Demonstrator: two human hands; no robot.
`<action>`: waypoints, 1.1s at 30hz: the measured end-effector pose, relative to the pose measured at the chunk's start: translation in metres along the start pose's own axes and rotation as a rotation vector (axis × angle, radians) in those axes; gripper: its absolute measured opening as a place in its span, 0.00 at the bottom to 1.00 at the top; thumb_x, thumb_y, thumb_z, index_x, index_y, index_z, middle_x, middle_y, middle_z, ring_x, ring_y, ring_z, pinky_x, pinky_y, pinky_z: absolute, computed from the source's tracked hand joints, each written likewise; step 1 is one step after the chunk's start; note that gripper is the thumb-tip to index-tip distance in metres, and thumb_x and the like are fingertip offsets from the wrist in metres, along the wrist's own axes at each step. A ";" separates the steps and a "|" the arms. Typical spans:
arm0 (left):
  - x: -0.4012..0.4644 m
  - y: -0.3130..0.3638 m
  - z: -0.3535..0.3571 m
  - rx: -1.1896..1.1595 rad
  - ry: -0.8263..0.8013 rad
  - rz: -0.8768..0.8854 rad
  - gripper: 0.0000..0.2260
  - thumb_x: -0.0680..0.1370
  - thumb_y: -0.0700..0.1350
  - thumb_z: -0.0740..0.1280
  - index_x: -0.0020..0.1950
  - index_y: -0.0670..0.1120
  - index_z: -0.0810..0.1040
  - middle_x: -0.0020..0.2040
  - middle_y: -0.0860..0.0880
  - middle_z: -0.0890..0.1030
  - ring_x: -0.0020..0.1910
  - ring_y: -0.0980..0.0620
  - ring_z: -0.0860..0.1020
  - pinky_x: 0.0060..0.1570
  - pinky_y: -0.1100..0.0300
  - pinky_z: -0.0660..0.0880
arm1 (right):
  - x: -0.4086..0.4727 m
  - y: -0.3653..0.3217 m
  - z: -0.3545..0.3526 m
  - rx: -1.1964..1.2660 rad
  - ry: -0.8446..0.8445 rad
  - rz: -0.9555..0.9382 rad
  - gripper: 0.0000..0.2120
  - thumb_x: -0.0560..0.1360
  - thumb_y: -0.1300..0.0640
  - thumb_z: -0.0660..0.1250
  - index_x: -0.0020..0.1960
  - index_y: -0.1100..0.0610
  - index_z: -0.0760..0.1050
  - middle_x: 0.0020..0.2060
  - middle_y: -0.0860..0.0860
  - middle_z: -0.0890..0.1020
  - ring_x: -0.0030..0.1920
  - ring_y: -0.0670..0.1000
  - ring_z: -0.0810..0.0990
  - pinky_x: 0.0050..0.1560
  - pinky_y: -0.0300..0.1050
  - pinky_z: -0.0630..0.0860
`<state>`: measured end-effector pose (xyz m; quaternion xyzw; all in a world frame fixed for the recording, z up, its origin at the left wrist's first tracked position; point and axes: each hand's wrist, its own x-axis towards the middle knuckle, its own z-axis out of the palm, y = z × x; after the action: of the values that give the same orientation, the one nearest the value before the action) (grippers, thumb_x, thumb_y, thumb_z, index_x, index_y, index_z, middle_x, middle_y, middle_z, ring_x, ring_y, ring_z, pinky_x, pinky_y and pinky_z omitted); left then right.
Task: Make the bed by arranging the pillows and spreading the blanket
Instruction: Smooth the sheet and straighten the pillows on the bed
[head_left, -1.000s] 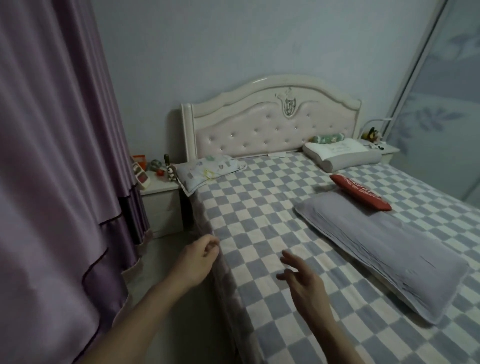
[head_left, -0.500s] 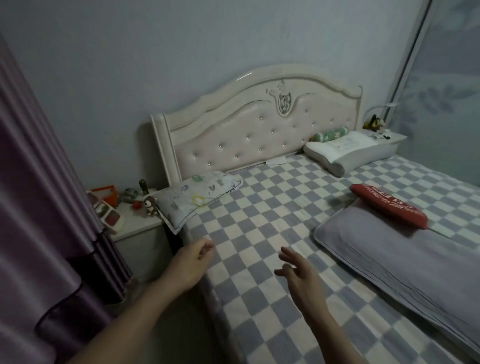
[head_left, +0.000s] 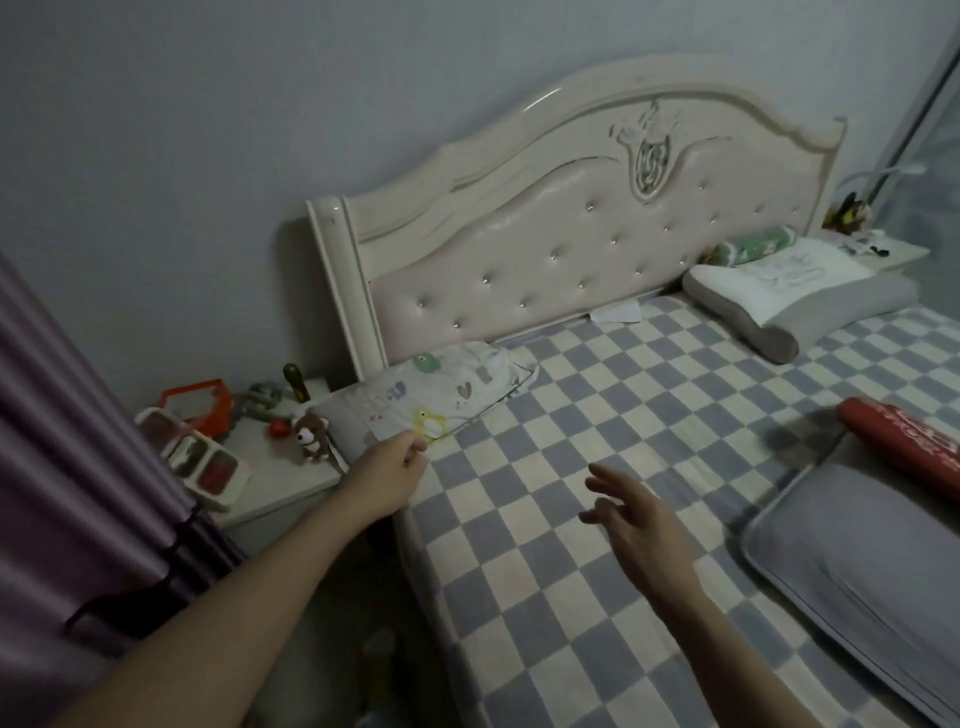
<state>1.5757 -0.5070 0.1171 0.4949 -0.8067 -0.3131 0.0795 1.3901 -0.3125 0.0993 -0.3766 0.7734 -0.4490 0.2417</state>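
The bed is covered by a blue-and-white checkered sheet (head_left: 561, 587). A small patterned pillow (head_left: 452, 392) lies at the bed's head-left corner, overhanging the edge. My left hand (head_left: 392, 470) reaches to its near edge with fingers loosely curled, and I see no grip on it. Over the sheet, my right hand (head_left: 641, 525) hovers with fingers spread and holds nothing. A white-and-grey contoured pillow (head_left: 800, 299) and a green roll pillow (head_left: 748, 247) lie at the head on the right. At the right edge, a red cushion (head_left: 906, 441) rests beside a long grey pillow (head_left: 872, 577).
A white nightstand (head_left: 280, 478) left of the bed carries toys, a small plush dog (head_left: 311, 434) and an orange box (head_left: 200, 405). A purple curtain (head_left: 62, 467) hangs at the left. The tufted headboard (head_left: 545, 249) backs the bed. A paper (head_left: 615, 313) lies at its foot.
The view has moved closer to the head of the bed. My left hand has advanced to the small patterned pillow's edge; my right hand stays spread over the sheet.
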 end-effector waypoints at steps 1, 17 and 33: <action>0.034 -0.007 -0.003 0.014 -0.016 0.003 0.12 0.79 0.45 0.58 0.62 0.46 0.73 0.60 0.45 0.77 0.58 0.47 0.74 0.60 0.53 0.71 | 0.025 -0.001 0.015 0.000 0.008 0.016 0.18 0.80 0.61 0.57 0.68 0.48 0.67 0.59 0.44 0.76 0.44 0.35 0.79 0.38 0.27 0.73; 0.409 -0.145 0.037 0.396 -0.326 -0.023 0.26 0.75 0.58 0.62 0.65 0.40 0.65 0.64 0.39 0.69 0.62 0.40 0.70 0.60 0.46 0.70 | 0.321 0.004 0.223 0.090 0.037 0.434 0.18 0.79 0.64 0.56 0.67 0.52 0.69 0.55 0.47 0.76 0.43 0.41 0.81 0.41 0.30 0.76; 0.464 -0.143 0.055 0.569 -0.325 0.348 0.13 0.77 0.47 0.58 0.55 0.40 0.73 0.55 0.41 0.78 0.52 0.44 0.77 0.43 0.57 0.70 | 0.334 0.042 0.255 0.201 0.009 0.589 0.17 0.79 0.62 0.57 0.67 0.53 0.68 0.59 0.51 0.78 0.47 0.45 0.81 0.40 0.29 0.75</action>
<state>1.4274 -0.9221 -0.0939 0.2965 -0.9356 -0.1326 -0.1384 1.3560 -0.6971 -0.0714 -0.1085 0.8020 -0.4355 0.3941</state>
